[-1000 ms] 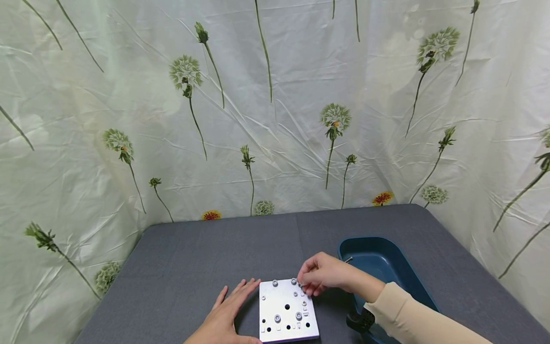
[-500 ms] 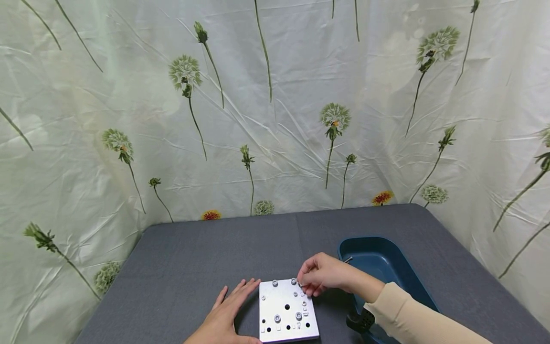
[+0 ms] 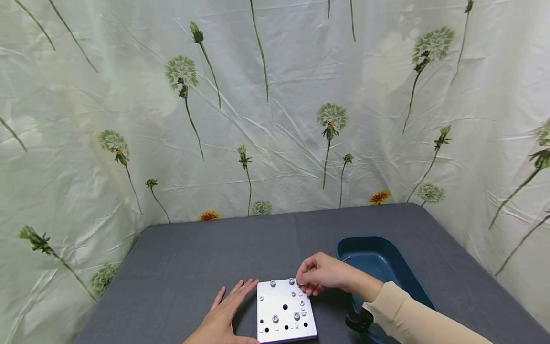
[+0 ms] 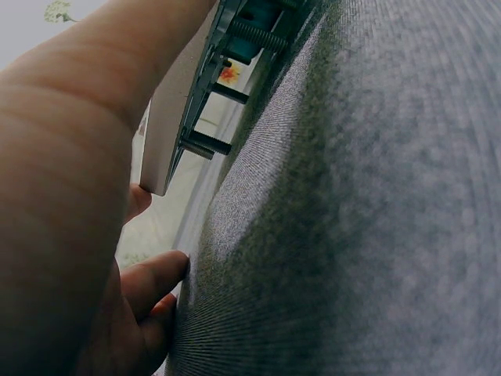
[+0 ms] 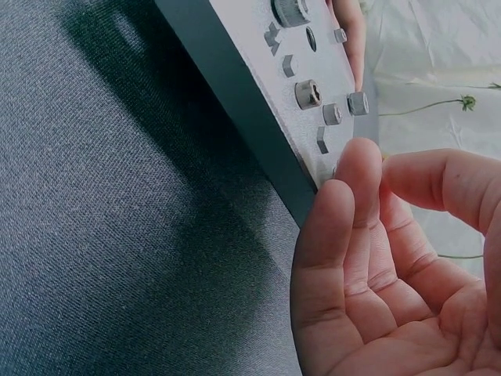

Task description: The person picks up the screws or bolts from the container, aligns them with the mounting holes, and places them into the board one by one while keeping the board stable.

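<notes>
A silver metal plate [image 3: 275, 306] with holes and several socket-head screws lies at the table's front. My left hand [image 3: 227, 313] is spread along its left side, forefinger at the far-left corner and thumb at the near-left corner. My right hand [image 3: 323, 273] is over the far-right corner, thumb and forefinger pinching a small screw [image 3: 299, 285] that the fingertips mostly hide. Beside them in the right wrist view, a socket-head screw [image 5: 308, 94] stands up from the plate. Threaded screw ends [image 4: 207, 144] stick out beneath the plate in the left wrist view.
A dark blue tray [image 3: 414, 279] stands to the right, under my right forearm, with a loose screw [image 3: 346, 259] at its left rim. A black object [image 3: 359, 321] is by the tray's near-left side. Behind the grey table [image 3: 240, 243] hangs a flowered curtain [image 3: 266, 119].
The head view has shifted slightly, so everything sits a little further left. Both hands keep nearly the same place and pose at the plate.
</notes>
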A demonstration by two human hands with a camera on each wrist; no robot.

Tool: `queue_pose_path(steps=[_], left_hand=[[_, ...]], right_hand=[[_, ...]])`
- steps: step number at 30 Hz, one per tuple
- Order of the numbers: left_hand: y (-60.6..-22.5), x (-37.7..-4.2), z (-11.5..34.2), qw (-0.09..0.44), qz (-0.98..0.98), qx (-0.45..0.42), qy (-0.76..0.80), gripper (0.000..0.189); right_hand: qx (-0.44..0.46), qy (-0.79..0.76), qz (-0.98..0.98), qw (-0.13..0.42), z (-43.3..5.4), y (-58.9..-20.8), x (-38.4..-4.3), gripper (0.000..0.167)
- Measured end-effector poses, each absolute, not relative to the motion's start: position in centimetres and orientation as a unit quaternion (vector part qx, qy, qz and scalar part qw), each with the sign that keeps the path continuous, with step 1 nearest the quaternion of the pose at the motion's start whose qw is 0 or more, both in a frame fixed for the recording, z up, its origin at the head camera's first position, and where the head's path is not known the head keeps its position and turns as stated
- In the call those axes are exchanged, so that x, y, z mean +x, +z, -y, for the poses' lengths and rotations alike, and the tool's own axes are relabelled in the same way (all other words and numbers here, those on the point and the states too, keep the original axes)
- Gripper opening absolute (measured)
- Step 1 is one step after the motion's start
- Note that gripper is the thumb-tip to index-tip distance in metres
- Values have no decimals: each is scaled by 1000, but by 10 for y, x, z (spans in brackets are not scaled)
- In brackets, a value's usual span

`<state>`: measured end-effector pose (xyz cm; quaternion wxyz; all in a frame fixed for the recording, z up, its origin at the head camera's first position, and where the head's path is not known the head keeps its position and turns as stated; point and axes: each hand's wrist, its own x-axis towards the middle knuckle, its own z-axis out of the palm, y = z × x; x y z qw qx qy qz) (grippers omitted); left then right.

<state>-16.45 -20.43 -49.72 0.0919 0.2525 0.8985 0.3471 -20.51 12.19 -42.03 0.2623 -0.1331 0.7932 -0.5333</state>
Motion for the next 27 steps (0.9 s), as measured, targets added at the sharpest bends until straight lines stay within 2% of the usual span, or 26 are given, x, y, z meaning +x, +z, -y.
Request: queue_pose_path(steps=[10, 27], left_hand=[[-499, -164, 207, 96, -901, 249, 342, 107], [-498, -164, 204, 88, -903, 249, 338, 110]], right_hand=[[-120, -533, -796, 260, -125, -415, -207, 14], [-114, -545, -793, 247, -154, -400, -209, 24]])
